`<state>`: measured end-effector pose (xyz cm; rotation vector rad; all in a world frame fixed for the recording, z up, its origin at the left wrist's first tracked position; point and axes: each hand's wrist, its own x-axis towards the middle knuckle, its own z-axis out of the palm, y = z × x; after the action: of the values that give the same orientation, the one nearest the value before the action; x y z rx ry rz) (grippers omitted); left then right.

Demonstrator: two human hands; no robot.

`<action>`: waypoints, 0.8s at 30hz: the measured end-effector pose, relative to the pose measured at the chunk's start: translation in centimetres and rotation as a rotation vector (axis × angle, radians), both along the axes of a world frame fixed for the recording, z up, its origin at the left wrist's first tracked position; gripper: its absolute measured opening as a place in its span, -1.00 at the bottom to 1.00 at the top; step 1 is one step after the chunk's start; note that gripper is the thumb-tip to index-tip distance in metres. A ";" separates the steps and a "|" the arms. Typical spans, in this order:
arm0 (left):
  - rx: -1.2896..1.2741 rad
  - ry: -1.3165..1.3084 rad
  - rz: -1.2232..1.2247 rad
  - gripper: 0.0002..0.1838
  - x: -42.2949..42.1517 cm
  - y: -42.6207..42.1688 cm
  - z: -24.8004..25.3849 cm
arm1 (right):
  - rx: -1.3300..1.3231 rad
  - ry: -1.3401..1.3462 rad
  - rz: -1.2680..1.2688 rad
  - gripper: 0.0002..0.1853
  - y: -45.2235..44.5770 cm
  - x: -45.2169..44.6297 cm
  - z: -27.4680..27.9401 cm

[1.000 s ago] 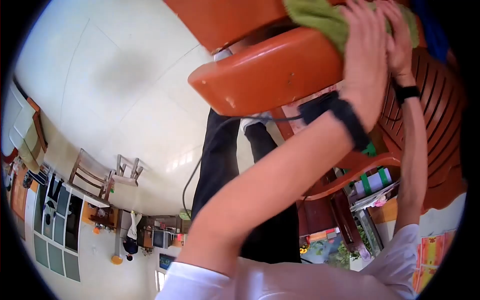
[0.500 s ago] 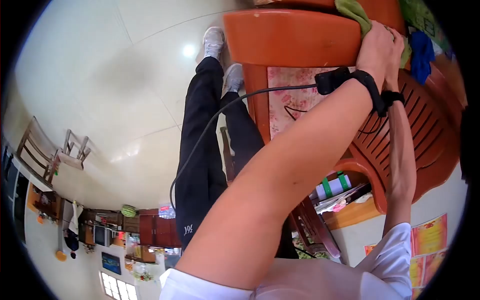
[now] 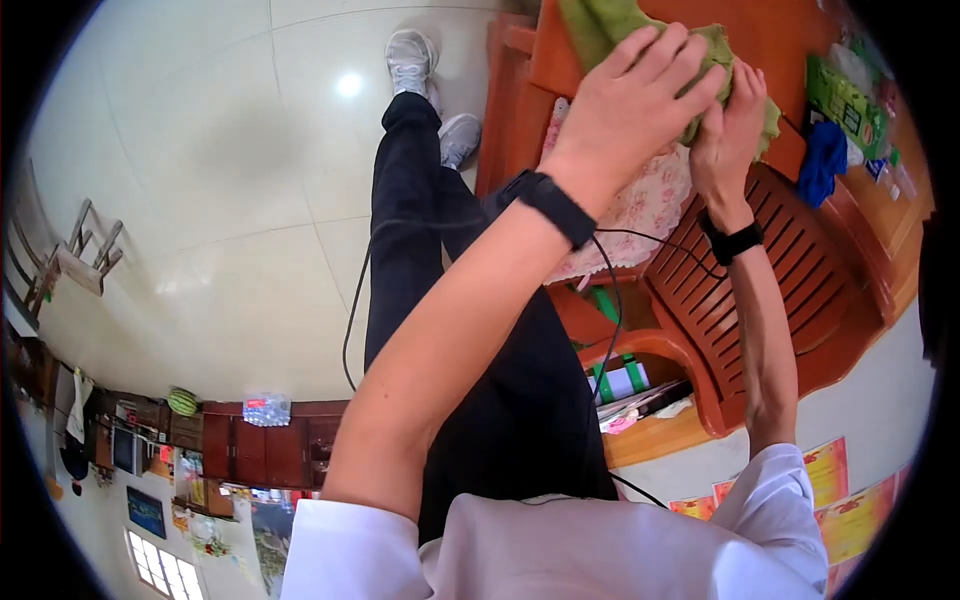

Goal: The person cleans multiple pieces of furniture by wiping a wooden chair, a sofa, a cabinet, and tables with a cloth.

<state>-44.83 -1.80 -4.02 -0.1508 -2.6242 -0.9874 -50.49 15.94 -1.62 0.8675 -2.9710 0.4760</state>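
Observation:
A crumpled green cloth [image 3: 705, 60] lies bunched over the reddish-brown wooden seat furniture. My left hand [image 3: 645, 95] curls its fingers over the cloth from the left. On the cloth's right edge, my right hand [image 3: 732, 135] grips it with bent fingers, close beside the left. Both wrists wear black bands, and a thin black cable runs from them. Below the hands are a pink floral cushion [image 3: 640, 215] and the slatted wooden backrest [image 3: 760, 285]. Part of the cloth is hidden under my fingers.
A blue cloth [image 3: 823, 165] and a green packet [image 3: 845, 105] lie on the wood at the right. Papers and a green-banded bundle [image 3: 622, 380] fill a shelf below. A wooden chair [image 3: 85, 250] and a watermelon [image 3: 183, 401] are farther off, across the tiled floor.
Both hands have shifted left with the green cloth, the left hand farther, so they now sit more apart. More of the cloth shows. The whole view has also shifted.

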 end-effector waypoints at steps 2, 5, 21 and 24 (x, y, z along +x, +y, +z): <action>0.076 -0.089 0.001 -0.02 1.3 -1.6 0.3 | 0.072 0.026 0.117 -0.42 -1.5 0.2 0.5; 0.125 -0.141 0.039 -0.01 3.1 -2.8 -1.5 | 0.134 -0.004 0.183 -0.41 -3.4 -0.2 1.3; 0.142 -0.407 0.065 -0.22 -3.2 -1.1 2.9 | 0.132 -0.231 0.622 -0.47 -3.4 -12.1 0.4; 0.014 -0.432 0.020 -0.25 -6.6 -1.3 2.3 | 0.251 -0.317 0.482 -0.34 -3.9 -13.7 0.8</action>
<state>-51.46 -3.09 -1.73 0.1057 -2.9945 -1.1375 -64.21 12.05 -0.78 1.7008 -3.1293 0.2624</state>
